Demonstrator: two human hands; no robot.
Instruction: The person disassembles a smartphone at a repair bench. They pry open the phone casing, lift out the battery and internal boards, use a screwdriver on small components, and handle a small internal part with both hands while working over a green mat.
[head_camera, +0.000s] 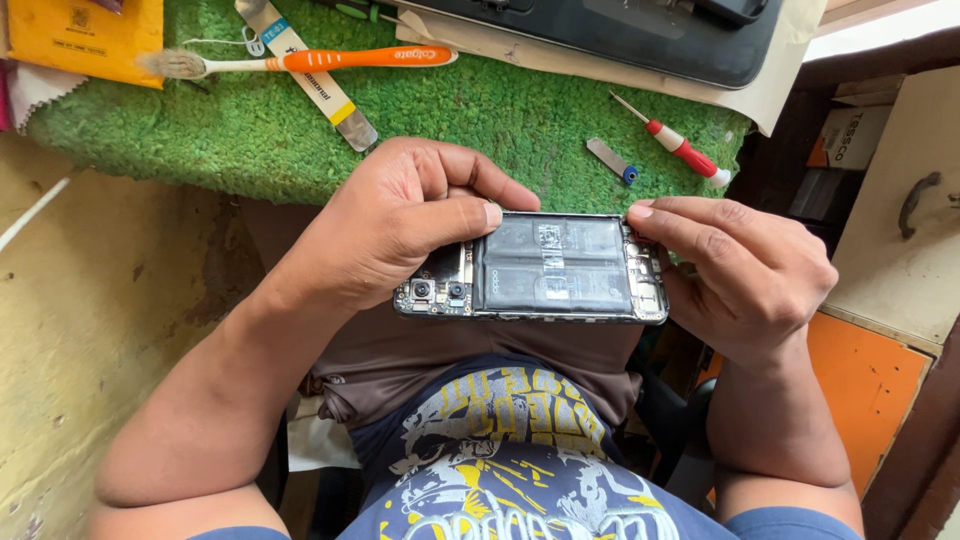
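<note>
Because the back cover is off, the layout is listed from the near lap to the far bench edge.

Phone: the opened phone (530, 268) is held level above the lap at frame centre, with battery and camera modules exposed upward so the interior can be accessed.

Left hand: the left hand (400, 225) is closed around the camera end, centre-left; the thumb is laid across the battery edge, apparently for steadying.

Right hand: the right hand (745, 270) is closed on the opposite end, centre-right, with fingertips pressed along the upper corner.

Green mat: a green mat (480, 110) is spread across the upper frame, presumably so small parts are kept from rolling.

Tools: an orange toothbrush (310, 60) lies at upper left, and a metal pry tool (315, 75) lies crossing it. A red screwdriver (680, 150) is seen at upper right, within reach.
</note>
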